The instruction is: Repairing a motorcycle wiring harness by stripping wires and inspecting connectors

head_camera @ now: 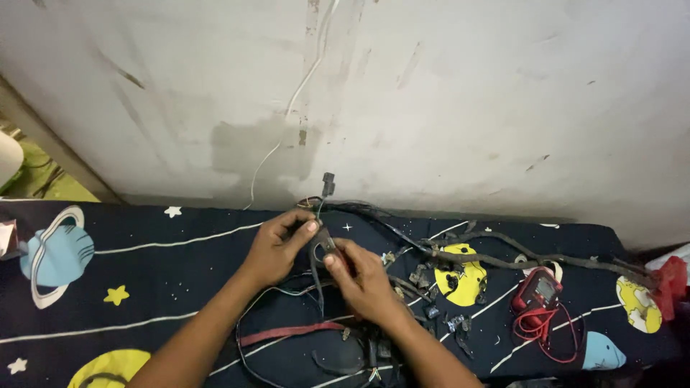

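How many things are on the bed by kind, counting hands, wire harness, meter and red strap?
Hands: 2, left hand and right hand, both gripping the harness
Wire harness: 1
Red meter with red leads: 1
Red strap: 1
Total: 5

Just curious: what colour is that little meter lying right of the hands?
Red and black, with red leads; the meter shows best in the head view.

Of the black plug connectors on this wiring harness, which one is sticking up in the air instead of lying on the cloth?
The black connector just above the left hand, raised on its wires in front of the wall. The other connectors lie flat on the dark cloth, right of the right hand.
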